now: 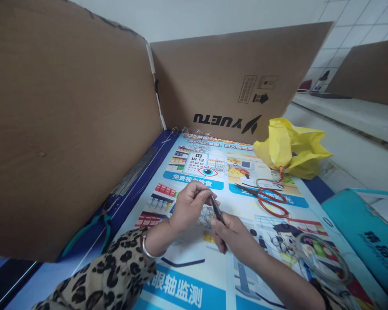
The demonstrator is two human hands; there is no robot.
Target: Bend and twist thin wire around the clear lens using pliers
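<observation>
- Scissors with red looped handles and dark blades (258, 193) are lying on the colourful printed poster (210, 272).
- Left of the scissors, I am seeing the right hand (234, 237) gripping a dark, pointed metal tool (216, 209).
- Farther left of them, the left hand (190, 204) is pinching its fingertips together at the tool's tip; I cannot tell what is between them.
- Also left of them, a tangle of thin, silvery wire (205, 216) is lying beneath the hands.
- Behind them, a crumpled bright-yellow bag (280, 144) is standing.
</observation>
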